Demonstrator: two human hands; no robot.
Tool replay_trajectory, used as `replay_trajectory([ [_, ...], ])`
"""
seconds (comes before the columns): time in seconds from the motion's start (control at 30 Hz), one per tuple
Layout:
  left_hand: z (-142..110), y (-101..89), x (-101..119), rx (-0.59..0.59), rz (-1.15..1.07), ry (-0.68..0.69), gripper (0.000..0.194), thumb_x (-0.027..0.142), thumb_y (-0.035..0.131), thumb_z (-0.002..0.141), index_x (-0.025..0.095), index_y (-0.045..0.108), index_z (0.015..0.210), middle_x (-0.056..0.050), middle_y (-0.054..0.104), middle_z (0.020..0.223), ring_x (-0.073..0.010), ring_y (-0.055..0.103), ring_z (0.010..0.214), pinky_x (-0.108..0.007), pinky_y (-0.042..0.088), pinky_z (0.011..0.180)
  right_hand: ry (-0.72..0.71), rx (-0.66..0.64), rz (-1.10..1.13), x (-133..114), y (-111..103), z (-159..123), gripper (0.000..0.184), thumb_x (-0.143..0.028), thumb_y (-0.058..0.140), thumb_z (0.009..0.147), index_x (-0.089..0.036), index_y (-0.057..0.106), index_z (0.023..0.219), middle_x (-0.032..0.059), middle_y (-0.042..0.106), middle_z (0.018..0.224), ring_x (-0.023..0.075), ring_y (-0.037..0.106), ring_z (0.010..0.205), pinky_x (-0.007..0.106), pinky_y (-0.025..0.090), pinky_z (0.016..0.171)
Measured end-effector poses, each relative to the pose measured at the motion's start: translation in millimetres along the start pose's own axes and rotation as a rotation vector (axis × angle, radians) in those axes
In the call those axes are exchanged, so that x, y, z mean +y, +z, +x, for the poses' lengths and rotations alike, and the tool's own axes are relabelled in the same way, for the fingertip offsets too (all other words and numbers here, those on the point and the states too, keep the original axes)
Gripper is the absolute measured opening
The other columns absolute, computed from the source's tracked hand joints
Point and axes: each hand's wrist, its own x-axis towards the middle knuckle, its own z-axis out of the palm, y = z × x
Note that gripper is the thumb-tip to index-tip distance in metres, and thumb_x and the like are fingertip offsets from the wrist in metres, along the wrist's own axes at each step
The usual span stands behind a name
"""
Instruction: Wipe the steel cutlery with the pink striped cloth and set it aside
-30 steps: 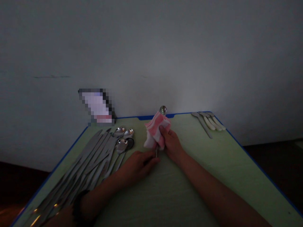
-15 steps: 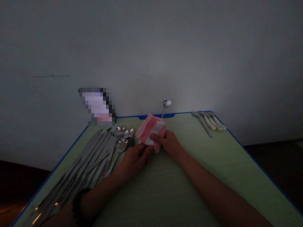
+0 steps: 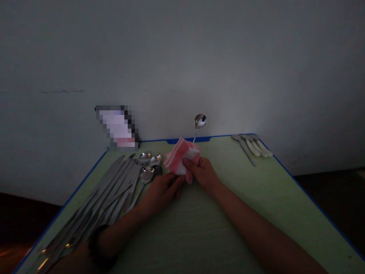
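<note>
The spoon [image 3: 200, 121] is seen at the centre of the frame, bowl up, its handle running down into the cloth [image 3: 182, 156] (pink, striped), which is pinched by the right hand [image 3: 205, 174]; the lower end is met by the left hand [image 3: 161, 191], fingers curled, its hold hidden.

Prob. a home: small green tabletop [image 3: 199, 236] w/ cutlery [image 3: 114, 190], scuffed plain wall [image 3: 182, 68].

The cloth [image 3: 182, 154] hides the lower handle of the spoon [image 3: 200, 121].

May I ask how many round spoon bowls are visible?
5: raised bowl above the cloth; back-left bowl and back-right bowl beside the flatware pile; nearer bowl and dark bowl in front of them. Others may be hidden.
</note>
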Motion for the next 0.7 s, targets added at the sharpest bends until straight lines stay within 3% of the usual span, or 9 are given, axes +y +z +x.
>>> replay_trajectory([
  [0.2,-8,6.5,1,-0.119,0.101,0.211,0.032,0.033,0.042,0.086,0.016,0.049,0.060,0.006,0.043,0.050,-0.0068,0.041,0.046,-0.017,0.029,0.046,0.127,0.305,0.640,1,-5,16,0.019,-0.033,0.066,0.067,-0.017,0.060,0.077,0.0009,0.065,0.075,0.0121,0.058,0.066,0.026,0.048,0.066],
  [0.3,-11,10.6,0,-0.154,0.173,0.252,0.032,0.030,0.043,0.084,0.016,0.045,0.056,0.006,0.037,0.050,-0.0067,0.038,0.046,-0.018,0.027,0.047,0.134,0.351,0.704,-1,-11,21,0.020,-0.029,0.067,0.067,-0.017,0.059,0.080,0.0027,0.066,0.082,0.0132,0.060,0.072,0.027,0.049,0.071],
  [0.4,-11,9.8,1,-0.147,0.175,0.205,0.029,0.030,0.042,0.084,0.017,0.045,0.058,0.006,0.039,0.051,-0.0079,0.040,0.047,-0.019,0.027,0.047,0.115,0.294,0.696,-3,-13,19,0.021,-0.028,0.068,0.066,-0.016,0.060,0.082,0.0024,0.066,0.082,0.0127,0.060,0.072,0.026,0.049,0.070],
  [0.5,-10,6.0,5,-0.113,0.057,0.179,0.012,0.025,0.042,0.082,0.018,0.051,0.082,0.004,0.053,0.063,-0.0101,0.047,0.054,-0.019,0.033,0.051,0.142,0.174,0.688,-5,-13,15,0.022,-0.026,0.070,0.065,-0.015,0.061,0.081,0.0018,0.066,0.079,0.0121,0.060,0.069,0.024,0.048,0.066],
  [0.6,-8,3.9,8,-0.121,-0.077,0.154,0.031,0.018,0.042,0.080,0.019,0.041,0.111,0.003,0.060,0.074,-0.0115,0.052,0.060,-0.021,0.037,0.055,0.198,0.053,0.662,-5,-13,12,0.023,-0.026,0.071,0.064,-0.013,0.061,0.080,0.0020,0.066,0.075,0.0119,0.059,0.064,0.024,0.048,0.061],
  [0.7,-7,5.1,8,-0.110,-0.073,0.083,0.028,0.026,0.039,0.086,0.018,0.041,0.112,0.003,0.057,0.064,-0.0124,0.052,0.055,-0.021,0.035,0.051,0.248,-0.017,0.630,-4,-13,12,0.023,-0.026,0.071,0.063,-0.011,0.062,0.078,0.0031,0.066,0.071,0.0126,0.059,0.063,0.025,0.048,0.062],
])
